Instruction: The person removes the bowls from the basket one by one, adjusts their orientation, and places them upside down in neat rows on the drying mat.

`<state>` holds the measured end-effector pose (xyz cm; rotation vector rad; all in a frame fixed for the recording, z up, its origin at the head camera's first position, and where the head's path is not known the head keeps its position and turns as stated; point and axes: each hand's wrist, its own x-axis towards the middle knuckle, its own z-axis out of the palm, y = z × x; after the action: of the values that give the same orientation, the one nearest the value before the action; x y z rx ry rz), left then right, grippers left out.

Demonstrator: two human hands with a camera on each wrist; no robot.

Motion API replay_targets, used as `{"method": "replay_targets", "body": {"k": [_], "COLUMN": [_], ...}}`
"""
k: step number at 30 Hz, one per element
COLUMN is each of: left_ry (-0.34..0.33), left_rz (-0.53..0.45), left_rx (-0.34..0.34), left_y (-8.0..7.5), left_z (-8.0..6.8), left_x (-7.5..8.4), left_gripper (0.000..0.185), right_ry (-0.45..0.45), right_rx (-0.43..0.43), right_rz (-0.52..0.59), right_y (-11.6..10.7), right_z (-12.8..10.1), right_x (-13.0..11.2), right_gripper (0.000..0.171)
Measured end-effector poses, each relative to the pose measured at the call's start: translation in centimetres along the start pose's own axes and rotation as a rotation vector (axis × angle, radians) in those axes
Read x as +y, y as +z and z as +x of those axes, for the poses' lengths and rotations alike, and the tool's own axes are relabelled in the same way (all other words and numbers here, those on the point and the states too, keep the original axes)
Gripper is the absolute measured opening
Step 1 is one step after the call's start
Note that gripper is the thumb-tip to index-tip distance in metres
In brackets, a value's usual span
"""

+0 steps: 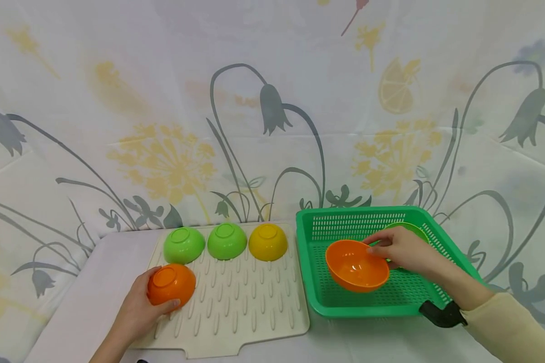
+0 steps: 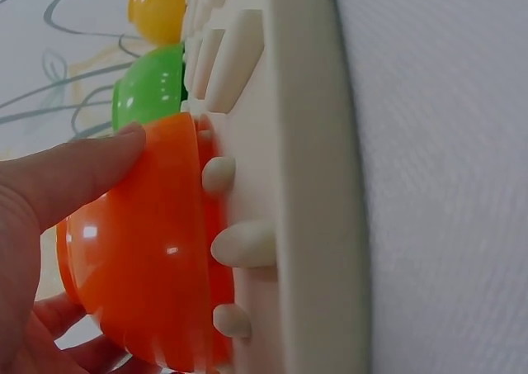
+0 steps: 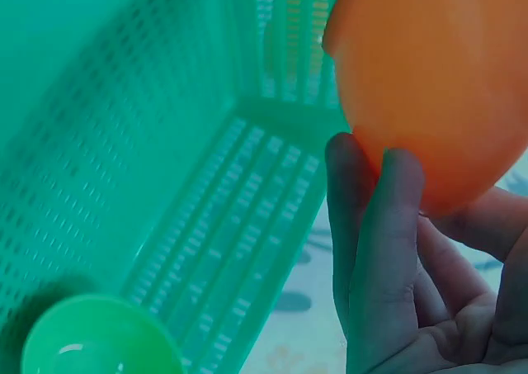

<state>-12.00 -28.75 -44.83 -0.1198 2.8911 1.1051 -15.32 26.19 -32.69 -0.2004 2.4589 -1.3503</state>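
**A:** I'm looking at a flower-printed cloth hung behind a pale table (image 1: 95, 282), with a cream ridged drying mat (image 1: 236, 302) on the left and a green perforated basket (image 1: 309, 237) to its right. What do you make of the hands?

**B:** On my feed the left hand (image 1: 133, 312) is cupped around an upturned orange bowl (image 1: 171, 284) at the mat's near left corner. From the left wrist view its rim looks to be sitting down on the ridges, thumb laid over the dome. The right hand (image 1: 401, 249) pinches the rim of a second orange bowl (image 1: 356, 265), tilted, open side up, above the basket floor.

**A:** And behind it?

**B:** One green bowl in the basket (image 1: 411, 228), partly hidden by that hand. On the mat's far edge, two green bowls (image 1: 183, 244) (image 1: 227, 240) and a yellow bowl (image 1: 268, 241), all rim down in a row.

**A:** So I'd judge we're mid-transfer: one being seated, one being picked up.

**B:** Agreed. My read is the next move needs the left fingers to let go cleanly, and the right to carry its bowl over the basket wall, flip it, and land beside the first orange one.
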Motion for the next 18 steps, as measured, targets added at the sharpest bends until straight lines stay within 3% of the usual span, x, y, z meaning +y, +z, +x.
{"method": "replay_targets", "body": {"k": [14,18], "left_ry": [0.012,0.056], "left_rz": [-0.025,-0.027], "left_rx": [0.007,0.043], "left_y": [0.0,0.0], "left_z": [0.0,-0.1], "left_x": [0.4,1.0], "left_gripper": [0.099,0.095], "right_ry": [-0.012,-0.019], "right_rx": [0.021,0.007], "right_rz": [-0.06,-0.043], "right_y": [4.0,5.2], "right_z": [-0.2,-0.1], "right_x": [-2.4,-3.0], "right_gripper": [0.026,0.025]}}
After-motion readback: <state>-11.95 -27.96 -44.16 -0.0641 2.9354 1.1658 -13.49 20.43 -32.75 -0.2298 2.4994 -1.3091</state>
